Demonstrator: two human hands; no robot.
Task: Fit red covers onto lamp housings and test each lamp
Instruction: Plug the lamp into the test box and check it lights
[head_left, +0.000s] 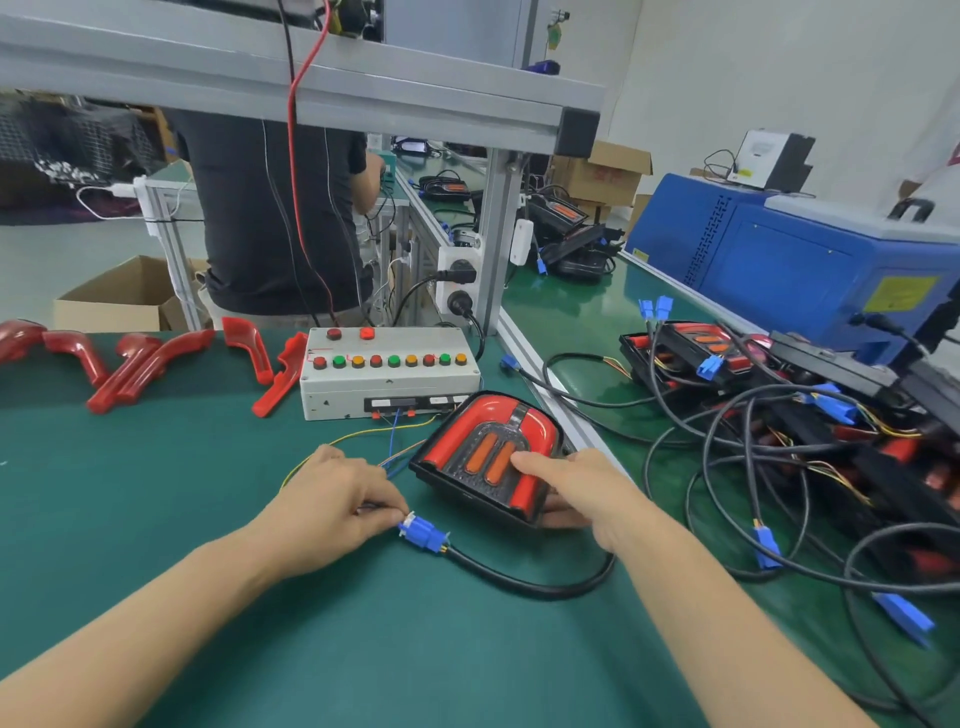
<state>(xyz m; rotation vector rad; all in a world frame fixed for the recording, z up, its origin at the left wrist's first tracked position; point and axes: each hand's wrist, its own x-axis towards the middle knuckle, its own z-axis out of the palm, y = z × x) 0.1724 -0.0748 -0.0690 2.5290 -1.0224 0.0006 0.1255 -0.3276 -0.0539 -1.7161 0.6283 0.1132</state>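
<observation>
A black lamp housing (485, 457) with a red U-shaped cover and two orange strips lies on the green mat, tilted against the tester box (389, 379). My right hand (576, 493) grips its near right corner, thumb on top and fingers under the edge. My left hand (332, 499) pinches the white plug of the tester's thin wires where it meets the lamp's blue connector (422, 534). The lamp's black cable (535, 584) loops from the connector back under my right hand. Several loose red covers (140, 364) lie at the far left.
The tester box carries rows of red, green and orange buttons. A pile of lamps with black cables and blue plugs (810, 415) fills the right side. A blue machine (800, 260) stands behind it. A person in black (280, 218) stands beyond the aluminium frame post (496, 239).
</observation>
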